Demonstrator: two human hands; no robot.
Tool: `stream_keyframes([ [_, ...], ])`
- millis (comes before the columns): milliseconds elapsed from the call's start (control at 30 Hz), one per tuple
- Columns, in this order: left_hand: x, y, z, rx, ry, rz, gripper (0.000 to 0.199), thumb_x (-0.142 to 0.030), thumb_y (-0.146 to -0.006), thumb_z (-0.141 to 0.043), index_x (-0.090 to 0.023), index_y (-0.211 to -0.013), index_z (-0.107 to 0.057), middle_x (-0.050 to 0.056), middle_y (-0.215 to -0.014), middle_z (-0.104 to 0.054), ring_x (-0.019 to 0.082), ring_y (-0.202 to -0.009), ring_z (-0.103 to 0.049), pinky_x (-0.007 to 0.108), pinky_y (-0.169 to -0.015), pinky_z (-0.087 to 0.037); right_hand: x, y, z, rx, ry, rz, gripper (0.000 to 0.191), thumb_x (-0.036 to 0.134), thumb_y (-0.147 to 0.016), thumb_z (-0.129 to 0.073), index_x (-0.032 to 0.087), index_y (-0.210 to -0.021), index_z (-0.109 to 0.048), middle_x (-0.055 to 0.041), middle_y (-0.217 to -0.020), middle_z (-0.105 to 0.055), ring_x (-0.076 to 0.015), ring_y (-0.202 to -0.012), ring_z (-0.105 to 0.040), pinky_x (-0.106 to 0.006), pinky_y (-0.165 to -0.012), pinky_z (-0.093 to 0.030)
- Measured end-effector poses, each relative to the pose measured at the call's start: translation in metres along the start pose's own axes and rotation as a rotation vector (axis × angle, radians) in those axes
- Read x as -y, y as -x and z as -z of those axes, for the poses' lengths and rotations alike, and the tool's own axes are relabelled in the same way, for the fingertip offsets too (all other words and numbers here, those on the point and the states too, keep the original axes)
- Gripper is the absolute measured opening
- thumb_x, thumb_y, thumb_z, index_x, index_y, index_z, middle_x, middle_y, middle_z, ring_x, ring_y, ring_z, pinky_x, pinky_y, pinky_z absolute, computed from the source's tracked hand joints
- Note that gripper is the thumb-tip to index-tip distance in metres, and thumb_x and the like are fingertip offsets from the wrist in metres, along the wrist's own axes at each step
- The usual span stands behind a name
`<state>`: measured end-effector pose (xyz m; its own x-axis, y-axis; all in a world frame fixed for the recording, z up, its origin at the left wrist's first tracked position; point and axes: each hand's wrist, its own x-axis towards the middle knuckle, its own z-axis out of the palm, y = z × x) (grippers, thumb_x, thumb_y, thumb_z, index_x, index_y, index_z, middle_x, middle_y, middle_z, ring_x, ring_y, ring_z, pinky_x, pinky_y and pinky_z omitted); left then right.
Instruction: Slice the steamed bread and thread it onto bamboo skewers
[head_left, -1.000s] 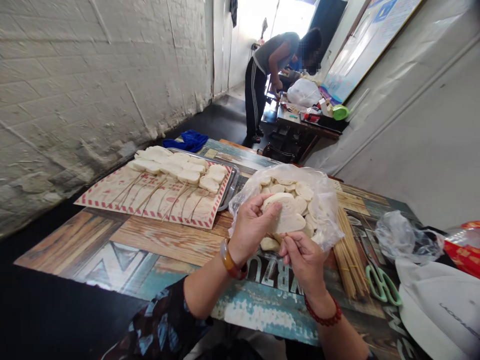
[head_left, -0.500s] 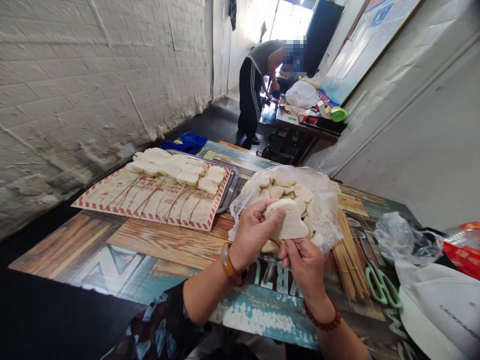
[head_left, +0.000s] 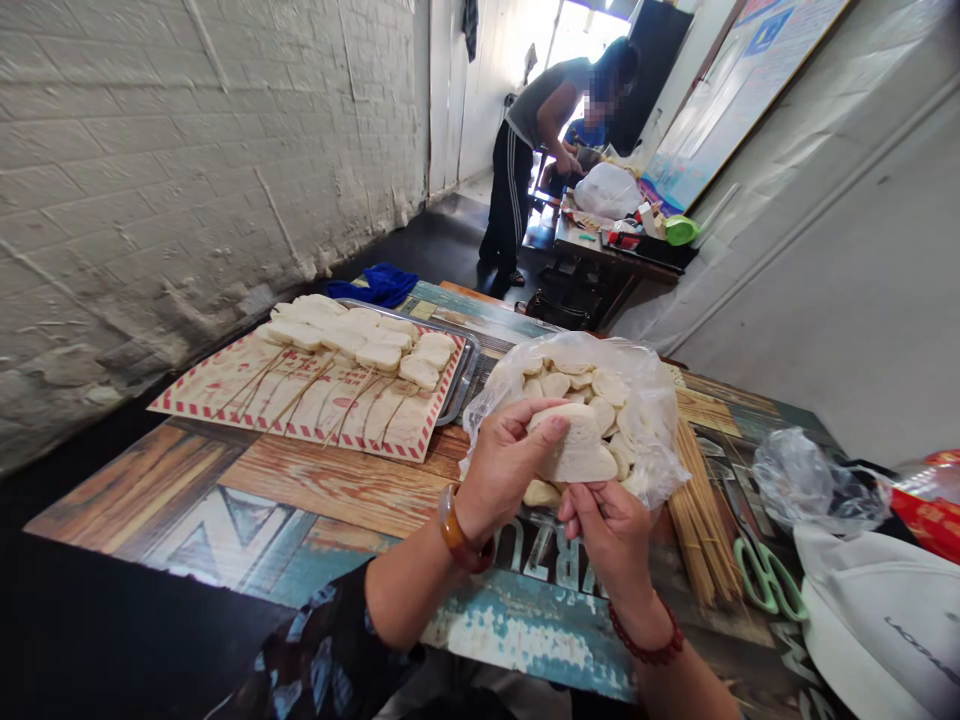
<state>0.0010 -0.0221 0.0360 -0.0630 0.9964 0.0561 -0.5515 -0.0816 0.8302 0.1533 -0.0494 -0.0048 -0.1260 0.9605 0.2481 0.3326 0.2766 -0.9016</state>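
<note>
Between the thumb and fingers of my left hand [head_left: 514,455] is a pale, oval bread slice [head_left: 576,445], held up in front of a clear plastic bag [head_left: 652,400]. My right hand [head_left: 611,525] is closed in a pinch at the slice's lower edge; whatever lies between those fingertips is hidden. Inside the open bag are several more round, pale slices [head_left: 609,387]. Thin bamboo skewers [head_left: 701,530] lie in a bundle to the right of my right hand. On the left, skewered bread slices [head_left: 360,335] sit in a row on a red-edged printed sheet [head_left: 300,400], sticks towards me.
A metal tray [head_left: 466,375] lies partly under the sheet. Green-handled scissors [head_left: 765,570], a crumpled plastic bag [head_left: 806,475] and a white cap [head_left: 881,610] are on the right. A blue cloth [head_left: 382,285] lies at the far edge. Beyond, a person [head_left: 536,130] bends over another table.
The bread slice has turned slightly in my fingers, while both hands stay nearly in place. The person at the back has raised their upper body and arms somewhat.
</note>
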Motion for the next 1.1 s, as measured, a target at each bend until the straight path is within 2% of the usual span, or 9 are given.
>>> stream_keyframes([
  [367, 0.0010, 0.0010, 0.0010, 0.039, -0.045, 0.009, 0.041, -0.050, -0.075, -0.082, -0.016, -0.099, -0.082, 0.007, -0.087, -0.078, 0.014, -0.072, -0.064, 0.023, -0.067, -0.049, 0.0029, -0.0003, 0.0027, -0.025, 0.065, 0.035, 0.042, 0.047, -0.099, -0.054, 0.023, -0.066, -0.064, 0.0017, -0.051, -0.064, -0.0132, -0.040, -0.056, -0.025, -0.045, -0.045],
  [667, -0.0026, 0.0012, 0.0000, 0.038, -0.074, 0.001, 0.041, -0.051, -0.073, -0.083, -0.016, -0.094, -0.083, 0.006, -0.080, -0.076, 0.014, -0.067, -0.061, 0.024, -0.063, -0.047, -0.0025, 0.0005, 0.0047, -0.005, 0.033, -0.006, 0.041, 0.048, -0.098, -0.058, 0.024, -0.065, -0.066, 0.0015, -0.049, -0.063, -0.0139, -0.040, -0.056, -0.026, -0.044, -0.045],
  [867, -0.0025, 0.0010, 0.0008, 0.030, -0.093, 0.005, 0.040, -0.050, -0.073, -0.083, -0.015, -0.093, -0.082, 0.005, -0.079, -0.075, 0.013, -0.066, -0.061, 0.023, -0.062, -0.047, 0.0017, -0.0018, 0.0025, 0.011, -0.123, -0.087, 0.037, 0.048, -0.094, -0.062, 0.023, -0.067, -0.064, 0.0005, -0.051, -0.065, -0.0140, -0.037, -0.057, -0.025, -0.038, -0.046],
  [1000, 0.0010, -0.0010, 0.0020, 0.024, -0.094, 0.010, 0.039, -0.050, -0.073, -0.083, -0.015, -0.090, -0.082, 0.005, -0.078, -0.075, 0.013, -0.066, -0.061, 0.023, -0.062, -0.047, -0.0020, -0.0015, -0.0009, -0.002, -0.297, -0.207, 0.028, 0.047, -0.088, -0.070, 0.023, -0.076, -0.060, 0.0017, -0.058, -0.069, -0.0136, -0.038, -0.059, -0.023, -0.034, -0.046],
  [1100, 0.0035, -0.0025, 0.0022, 0.030, -0.089, 0.018, 0.038, -0.049, -0.074, -0.083, -0.015, -0.088, -0.081, 0.005, -0.077, -0.074, 0.013, -0.066, -0.061, 0.023, -0.061, -0.046, -0.0056, -0.0009, -0.0034, -0.011, -0.397, -0.237, 0.028, 0.045, -0.086, -0.073, 0.023, -0.083, -0.057, 0.0040, -0.058, -0.068, -0.0123, -0.037, -0.059, -0.021, -0.033, -0.047],
])
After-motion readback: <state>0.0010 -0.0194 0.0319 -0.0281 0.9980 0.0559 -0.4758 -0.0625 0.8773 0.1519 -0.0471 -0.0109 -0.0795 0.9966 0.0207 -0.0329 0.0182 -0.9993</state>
